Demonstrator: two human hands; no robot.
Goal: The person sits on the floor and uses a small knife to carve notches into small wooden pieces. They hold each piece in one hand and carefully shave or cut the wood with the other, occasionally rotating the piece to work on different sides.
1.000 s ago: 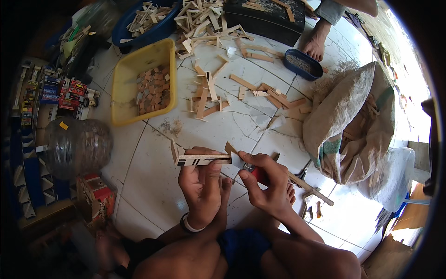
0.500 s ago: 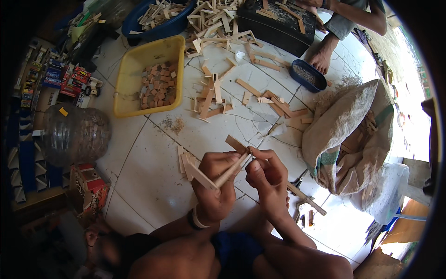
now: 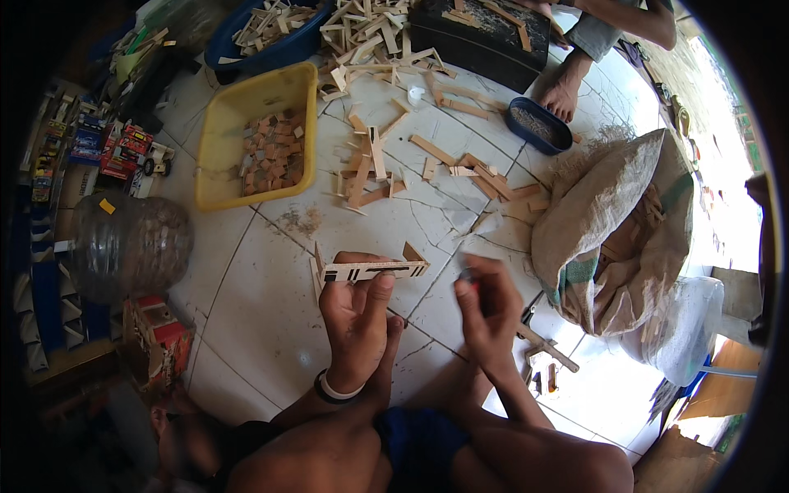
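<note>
Wooden bracket (image 3: pixel 380 269) is up in front of the person, over the floor, held in the left hand (image 3: pixel 355 333). Long face with black marks points toward the camera; short end pieces stand up at both ends, like a shallow U.

Left hand: grasping, partly closed. Thumb pressed on the marked face, fingers behind and under it. Another pale strip edge shows just left of the fingers; can't tell if that one is gripped too. Wristband (image 3: pixel 333 389) on that wrist.

Right hand (image 3: pixel 491 306): motion-blurred, just right of the bracket, apart from it. Fingers curled, thumb and fingers closed around a small red object (image 3: pixel 472 278) with a dark end. Too blurred to tell what kind.

Around the hands: white tile floor (image 3: pixel 246 304). Loose wooden pieces (image 3: pixel 362 177) beyond the bracket. Yellow tub (image 3: pixel 230 107) up and left, with small brown squares (image 3: pixel 271 156) in it. Blue basin (image 3: pixel 283 57) behind that, loaded with wood strips. Black box (image 3: pixel 472 51) at the top, wood bits on it. Blue oval tray (image 3: pixel 538 143) near another person's bare foot (image 3: pixel 562 92). Woven sack (image 3: pixel 588 214) to the right of the right hand, mouth open, wood inside. Wooden bar (image 3: pixel 551 348) on the floor, just right of the right forearm.
</note>
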